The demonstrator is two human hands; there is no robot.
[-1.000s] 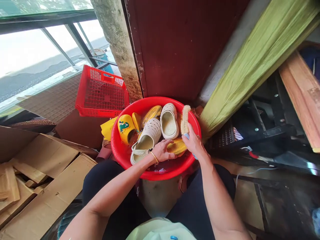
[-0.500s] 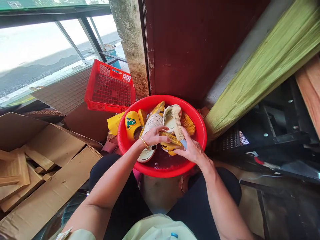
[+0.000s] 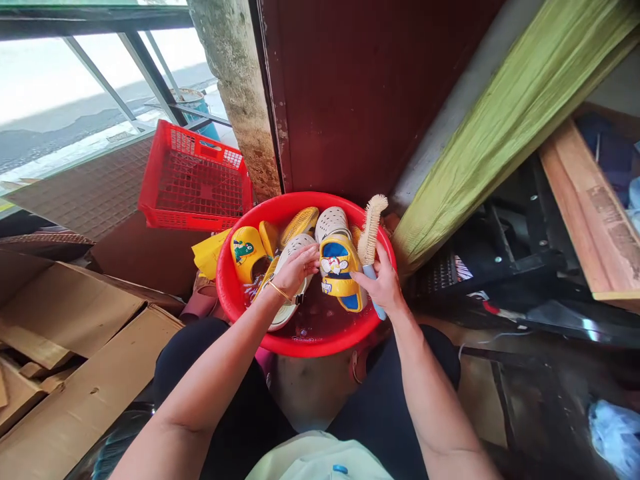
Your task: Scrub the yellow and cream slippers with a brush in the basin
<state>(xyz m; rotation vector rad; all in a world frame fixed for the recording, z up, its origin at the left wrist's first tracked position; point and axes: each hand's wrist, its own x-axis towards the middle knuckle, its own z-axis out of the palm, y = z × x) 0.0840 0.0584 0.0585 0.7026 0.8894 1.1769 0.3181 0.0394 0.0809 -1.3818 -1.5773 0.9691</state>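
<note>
My right hand is closed around the blue handle of a scrub brush, its pale bristles pointing up. The thumb reaches the right edge of a yellow slide sandal with a blue lining and a cartoon figure on its strap. My left hand, empty, has its fingers stretched out by the sandal's left edge; I cannot tell whether they touch it. Under that hand lies a cream clog. Another cream clog sits behind the sandal. A yellow slide with a green dinosaur rests at the left.
The footwear lies in dark water in a red basin between my knees. A red plastic crate stands behind it at the left, with cardboard boxes nearer. Beyond are a dark red door and a green curtain.
The yellow sandal has been turned so its decorated strap faces up. The cream clog behind now shows its perforated top. The brush has moved right, and the view has swung right.
</note>
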